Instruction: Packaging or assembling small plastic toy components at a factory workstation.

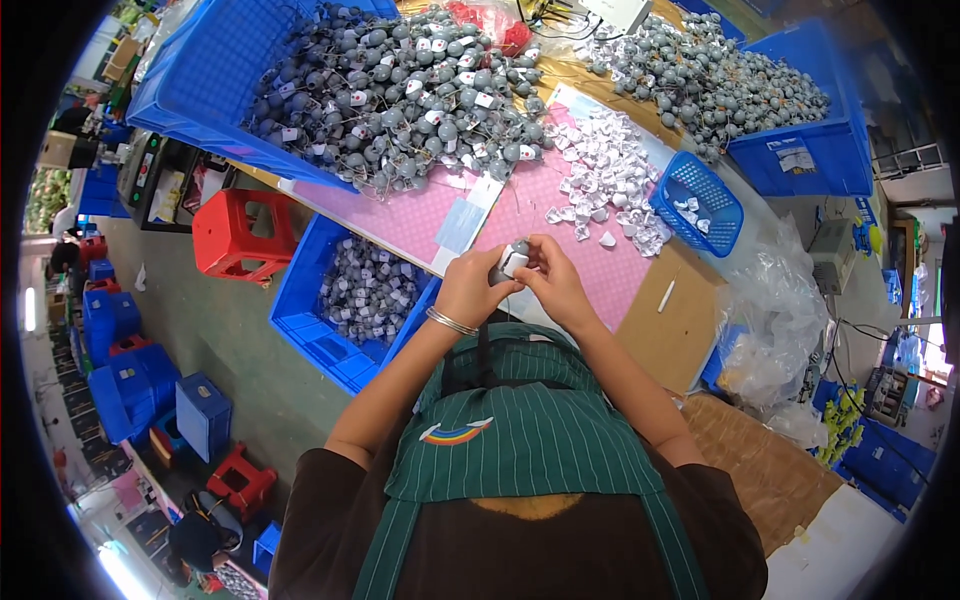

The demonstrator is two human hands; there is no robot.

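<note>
Close in front of my apron, both hands meet around a small rounded grey plastic piece (519,246) with a white part (515,264) on its side. My left hand (470,289) grips it from the left, fingers curled and partly hiding it. From the other side, my right hand (560,284) pinches it between thumb and fingers. Beyond my hands, a heap of loose white plastic pieces (607,165) lies on the pink grid mat (530,215). Below the table edge to the left, a blue crate (300,310) holds many grey-and-white pieces (366,285).
Grey pieces with wires (410,95) spill from a tipped blue crate (205,85); more stand by another blue crate (850,130). A small blue basket (725,215) holds white pieces. A pen (666,297) lies on cardboard (690,325). A red stool (222,235) stands left.
</note>
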